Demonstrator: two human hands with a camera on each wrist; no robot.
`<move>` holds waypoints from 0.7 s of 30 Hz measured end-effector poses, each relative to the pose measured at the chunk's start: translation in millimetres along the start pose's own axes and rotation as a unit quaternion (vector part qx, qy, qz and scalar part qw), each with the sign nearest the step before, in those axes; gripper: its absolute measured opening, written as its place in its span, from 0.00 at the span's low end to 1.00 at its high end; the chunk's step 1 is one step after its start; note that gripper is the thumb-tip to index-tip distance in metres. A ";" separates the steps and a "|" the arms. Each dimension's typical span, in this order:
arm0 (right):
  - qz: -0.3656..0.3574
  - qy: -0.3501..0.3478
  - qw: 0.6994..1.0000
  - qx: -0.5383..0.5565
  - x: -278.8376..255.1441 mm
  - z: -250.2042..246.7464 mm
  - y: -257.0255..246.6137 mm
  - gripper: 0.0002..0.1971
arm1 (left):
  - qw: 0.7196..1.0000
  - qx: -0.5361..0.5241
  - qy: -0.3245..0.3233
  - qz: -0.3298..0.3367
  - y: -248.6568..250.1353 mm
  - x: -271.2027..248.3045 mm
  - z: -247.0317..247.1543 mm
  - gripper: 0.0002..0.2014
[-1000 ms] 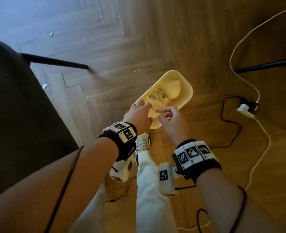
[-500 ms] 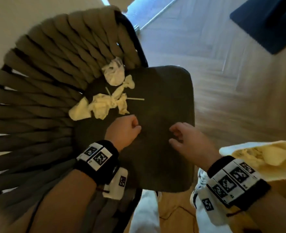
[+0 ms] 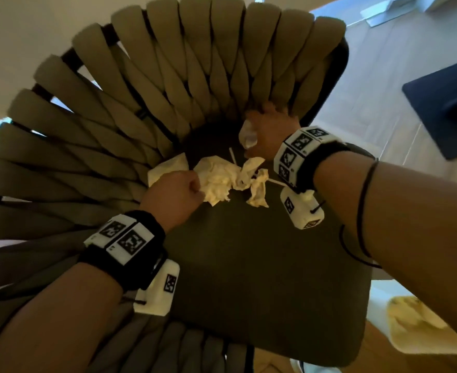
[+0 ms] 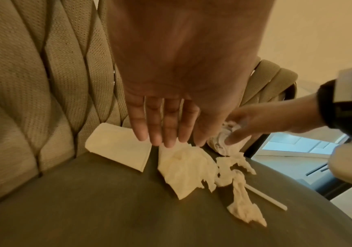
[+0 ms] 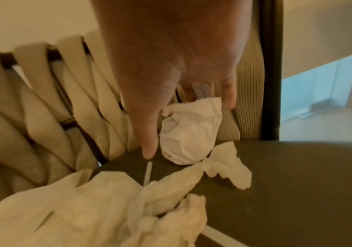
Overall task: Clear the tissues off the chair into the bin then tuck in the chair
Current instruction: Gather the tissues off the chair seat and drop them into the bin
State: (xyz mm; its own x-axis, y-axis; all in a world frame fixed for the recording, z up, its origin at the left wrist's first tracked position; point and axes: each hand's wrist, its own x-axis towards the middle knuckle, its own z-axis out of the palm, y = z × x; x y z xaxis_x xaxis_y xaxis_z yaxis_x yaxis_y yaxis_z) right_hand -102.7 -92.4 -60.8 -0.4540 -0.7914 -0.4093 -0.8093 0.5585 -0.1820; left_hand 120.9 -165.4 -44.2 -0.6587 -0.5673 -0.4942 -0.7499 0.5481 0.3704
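On the dark seat cushion of the woven-back chair [image 3: 262, 265], crumpled cream tissues [image 3: 219, 181] lie in a heap. Right hand [image 3: 265, 130] grips a balled white tissue [image 5: 189, 132] by the backrest; left hand [image 4: 170, 100], fingers straight, reaches the heap. Pale yellow bin [image 3: 423, 327] stands beside the chair.

The chair [image 3: 262, 265] fills the middle of the head view, with a dark flat seat and a back of tan woven bands. Crumpled white tissues [image 3: 219, 181] lie in a bunch at the back of the seat. The pale bin [image 3: 421, 343] sits at the lower right edge.
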 end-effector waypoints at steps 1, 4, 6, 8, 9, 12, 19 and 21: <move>0.011 -0.024 1.000 -0.011 8.0 4.4 0.5 0.47 | 1.000 -0.007 -0.001 0.011 -1.0 7.2 -1.0 0.09; 0.017 -0.022 0.999 -0.021 17.0 14.8 2.9 0.43 | 0.998 -0.018 0.011 0.055 0.0 24.9 -3.0 0.09; 0.012 -0.002 1.000 -0.015 13.4 17.8 7.3 0.39 | 0.997 0.003 0.027 0.078 5.4 33.5 -3.0 0.15; 0.018 0.003 1.000 0.007 4.6 15.2 13.8 0.36 | 0.993 0.057 0.025 0.099 15.6 42.4 -0.9 0.23; 0.025 0.007 0.999 0.024 -1.6 12.1 16.2 0.35 | 0.989 0.099 0.013 0.113 21.6 46.5 1.3 0.28; 0.052 0.040 0.993 0.097 -24.7 1.0 22.2 0.34 | 0.969 0.204 -0.057 0.125 33.8 57.2 16.0 0.42; 0.133 0.137 0.943 0.273 -101.2 3.0 42.1 0.27 | 0.977 0.180 -0.109 0.030 34.0 44.8 39.0 0.29; 0.157 0.155 0.925 0.311 -121.7 10.5 46.4 0.26 | 0.985 0.145 -0.092 0.022 34.2 35.3 32.4 0.25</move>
State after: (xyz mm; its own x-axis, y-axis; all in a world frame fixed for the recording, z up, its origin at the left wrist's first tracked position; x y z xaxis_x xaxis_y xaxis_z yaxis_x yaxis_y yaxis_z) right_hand -81.1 32.4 -28.8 -0.7931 -0.5449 -0.2720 -0.2921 0.7322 -0.6153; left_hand 74.0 -146.8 -74.4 -0.6484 -0.4332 -0.6260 -0.6544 0.7373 0.1677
